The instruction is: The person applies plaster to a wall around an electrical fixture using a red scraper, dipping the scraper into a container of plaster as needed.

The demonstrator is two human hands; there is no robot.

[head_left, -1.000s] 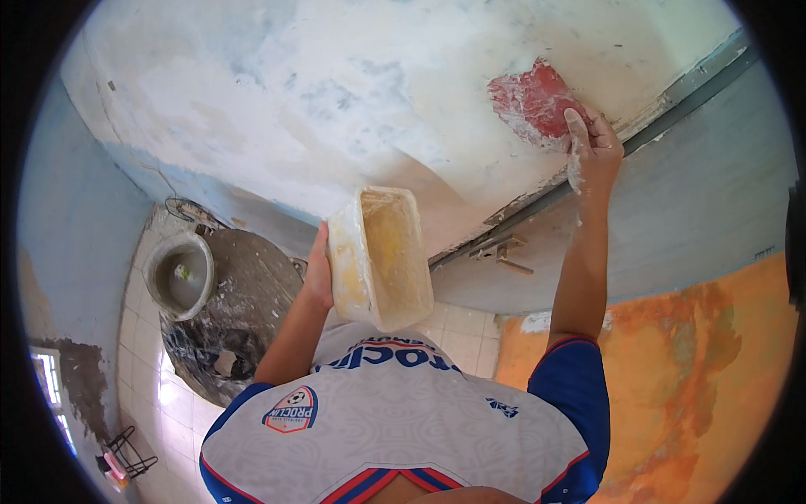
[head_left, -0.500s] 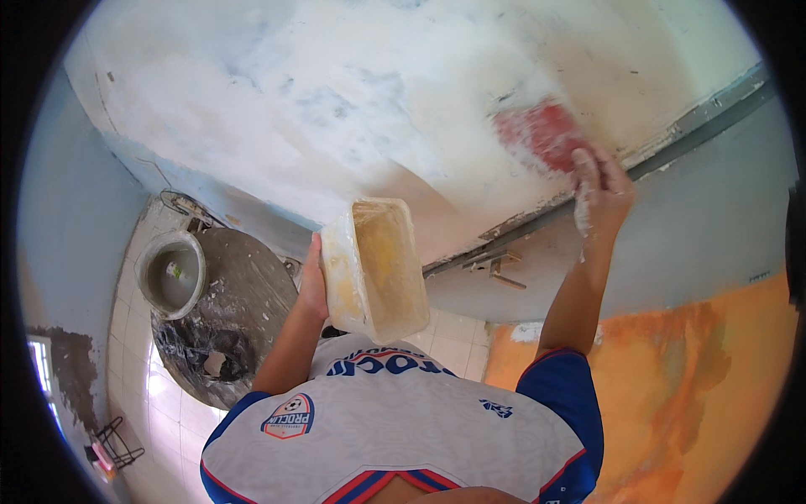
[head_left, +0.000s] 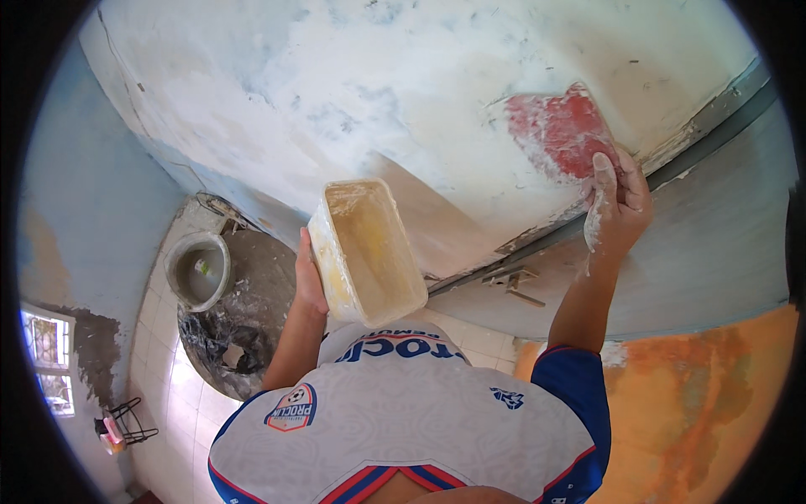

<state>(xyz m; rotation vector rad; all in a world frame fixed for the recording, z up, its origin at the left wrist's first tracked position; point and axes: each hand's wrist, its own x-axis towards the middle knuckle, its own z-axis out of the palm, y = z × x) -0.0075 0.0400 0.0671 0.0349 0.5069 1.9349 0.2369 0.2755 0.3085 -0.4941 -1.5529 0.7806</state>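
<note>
My left hand (head_left: pixel 311 281) is wrapped around the side of a rectangular, cream plastic tub (head_left: pixel 332 260), holding it tilted in front of my chest. Pale putty smears and yellowish patches coat its inside and rim. My right hand (head_left: pixel 620 206), dusted white over thumb and fingers, grips a red putty spreader (head_left: pixel 575 122) streaked with white. The spreader lies against or very close to the patchy white wall (head_left: pixel 378 76); I cannot tell whether its edge touches.
A grey bucket (head_left: pixel 220 252) with a little liquid stands on a round, stained table (head_left: pixel 260 269) at the left, beside crumpled black plastic (head_left: pixel 222 336). A dark strip (head_left: pixel 714 139) edges the wall at right. Pale floor tiles (head_left: pixel 172 370) lie below.
My right hand and the spreader have shifted a little to the right along the wall. The tub has tipped, its opening showing more. The whole view has turned slightly.
</note>
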